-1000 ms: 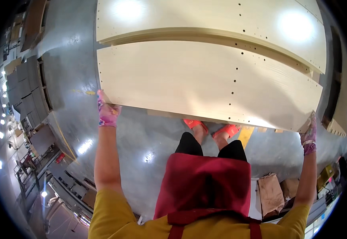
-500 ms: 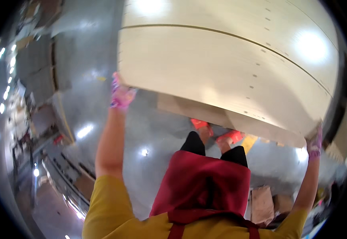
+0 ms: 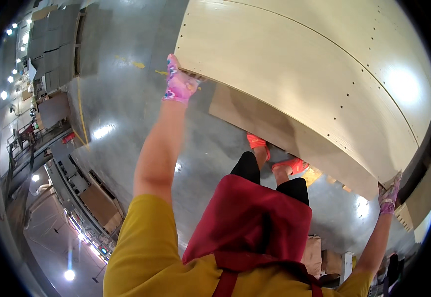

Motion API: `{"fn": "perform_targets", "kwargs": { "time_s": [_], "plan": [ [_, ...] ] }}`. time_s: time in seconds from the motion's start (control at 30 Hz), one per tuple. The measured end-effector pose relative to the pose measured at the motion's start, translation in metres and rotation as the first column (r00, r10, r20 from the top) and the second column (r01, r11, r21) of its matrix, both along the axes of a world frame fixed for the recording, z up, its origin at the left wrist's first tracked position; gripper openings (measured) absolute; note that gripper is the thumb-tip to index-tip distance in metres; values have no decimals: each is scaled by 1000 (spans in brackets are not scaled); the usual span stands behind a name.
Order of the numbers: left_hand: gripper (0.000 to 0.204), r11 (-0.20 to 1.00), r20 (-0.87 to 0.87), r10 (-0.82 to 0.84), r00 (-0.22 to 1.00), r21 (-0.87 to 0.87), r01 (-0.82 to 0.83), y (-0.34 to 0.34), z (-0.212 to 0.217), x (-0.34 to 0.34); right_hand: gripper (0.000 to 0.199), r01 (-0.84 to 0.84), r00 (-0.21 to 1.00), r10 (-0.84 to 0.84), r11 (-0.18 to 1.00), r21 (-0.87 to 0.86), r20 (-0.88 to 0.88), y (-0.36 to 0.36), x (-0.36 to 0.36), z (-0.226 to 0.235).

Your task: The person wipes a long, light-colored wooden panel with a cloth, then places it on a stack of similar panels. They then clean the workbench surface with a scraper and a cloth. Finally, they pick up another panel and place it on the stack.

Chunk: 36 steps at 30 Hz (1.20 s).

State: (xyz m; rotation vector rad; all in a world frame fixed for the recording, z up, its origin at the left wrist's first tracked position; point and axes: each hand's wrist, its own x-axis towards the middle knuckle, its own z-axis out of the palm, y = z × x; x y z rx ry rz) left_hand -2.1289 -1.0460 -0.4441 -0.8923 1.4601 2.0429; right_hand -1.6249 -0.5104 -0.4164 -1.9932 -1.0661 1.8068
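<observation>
Boxes (image 3: 102,205) and stacked grey sheets (image 3: 52,47) stood far off on the left, and a brown bag (image 3: 313,255) sat near the person's right side. Shiny grey floor (image 3: 126,109) spread under everything and bounced the lamp light. Above it hung a big pale board (image 3: 314,84) with small holes, tilted across the top right. The left hand (image 3: 178,84), in a pink glove, was curled round its left corner. The right hand (image 3: 389,195) gripped its right corner, arms wide apart.
</observation>
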Motion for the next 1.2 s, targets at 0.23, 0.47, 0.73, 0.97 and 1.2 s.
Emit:
{"fn": "perform_targets", "kwargs": {
  "time_s": [0.23, 0.47, 0.73, 0.97, 1.2],
  "plan": [
    [60, 980, -115, -195, 974, -65, 189, -59, -38, -17, 80, -671, 739, 598, 696, 256, 310, -1, 26, -26],
    [53, 958, -99, -238, 966, -190, 216, -66, -45, -34, 59, 93, 989, -87, 995, -41, 121, -13, -17, -20],
    [63, 595, 127, -673, 728, -492, 636, -139, 11, 42, 68, -112, 975, 90, 988, 102, 203, -142, 118, -21],
    [36, 184, 460, -880, 114, 110, 977, -80, 86, 233, 45, -611, 700, 711, 645, -458, 68, -343, 220, 64],
    [46, -280, 178, -945, -276, 1, 960, 54, 207, 247, 37, 136, 982, -174, 925, -354, -78, -385, 208, 149]
  ]
}}
